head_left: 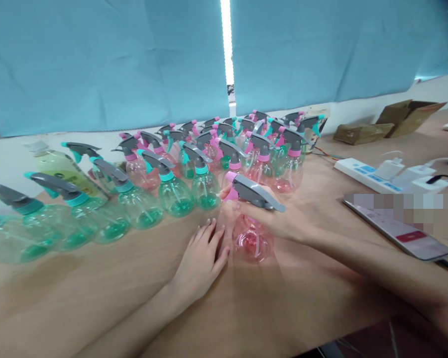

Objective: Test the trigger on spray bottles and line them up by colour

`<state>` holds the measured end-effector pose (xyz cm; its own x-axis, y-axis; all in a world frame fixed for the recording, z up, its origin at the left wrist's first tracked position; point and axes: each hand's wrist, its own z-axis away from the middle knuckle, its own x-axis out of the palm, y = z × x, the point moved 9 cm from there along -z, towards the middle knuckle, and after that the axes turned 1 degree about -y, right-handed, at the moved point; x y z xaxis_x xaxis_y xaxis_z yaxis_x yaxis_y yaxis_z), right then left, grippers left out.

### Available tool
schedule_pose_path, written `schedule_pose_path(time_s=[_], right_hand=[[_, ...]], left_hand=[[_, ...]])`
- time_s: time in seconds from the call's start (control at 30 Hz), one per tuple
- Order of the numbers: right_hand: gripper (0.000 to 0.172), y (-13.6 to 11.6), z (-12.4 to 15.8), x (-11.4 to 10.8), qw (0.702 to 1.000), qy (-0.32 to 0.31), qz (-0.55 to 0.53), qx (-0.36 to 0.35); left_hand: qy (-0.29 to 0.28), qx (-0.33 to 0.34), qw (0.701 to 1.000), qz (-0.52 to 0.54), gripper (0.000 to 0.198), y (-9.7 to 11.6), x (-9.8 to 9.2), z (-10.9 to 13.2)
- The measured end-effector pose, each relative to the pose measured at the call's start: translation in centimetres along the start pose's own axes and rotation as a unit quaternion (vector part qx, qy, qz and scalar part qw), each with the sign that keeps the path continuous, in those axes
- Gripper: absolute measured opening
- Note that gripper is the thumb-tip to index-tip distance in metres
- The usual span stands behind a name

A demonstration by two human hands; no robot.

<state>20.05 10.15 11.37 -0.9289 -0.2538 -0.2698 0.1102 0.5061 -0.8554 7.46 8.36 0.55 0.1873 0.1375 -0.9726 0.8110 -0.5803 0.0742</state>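
Pink spray bottle (252, 237), gripped by right hand (280, 219)

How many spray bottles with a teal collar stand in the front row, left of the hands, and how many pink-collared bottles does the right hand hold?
Teal-collared spray bottles in front row: 6 (one cut by picture edge)
Pink-collared spray bottle in right hand: 1
Total: 7

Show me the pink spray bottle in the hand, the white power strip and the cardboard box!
Pink spray bottle (253, 238): head view, the point is on its round see-through pink body.
White power strip (366, 175): head view, the point is on its top face.
Cardboard box (409, 117): head view, the point is on its brown side.
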Motion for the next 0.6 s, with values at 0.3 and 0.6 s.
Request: schedule_pose_path(time_s=[0.3,0.6], right_hand=[[0.015,-0.11,-0.02,-0.10,1.000,0.004,-0.010,0.003],[0.015,0.06,-0.03,-0.15,0.999,0.015,-0.032,-0.003]], left_hand=[[0.004,-0.002,1.000,0.011,0.042,-0.05,-0.06,0.05],[-0.003,0.000,1.000,0.005,0.043,0.05,-0.04,0.01]])
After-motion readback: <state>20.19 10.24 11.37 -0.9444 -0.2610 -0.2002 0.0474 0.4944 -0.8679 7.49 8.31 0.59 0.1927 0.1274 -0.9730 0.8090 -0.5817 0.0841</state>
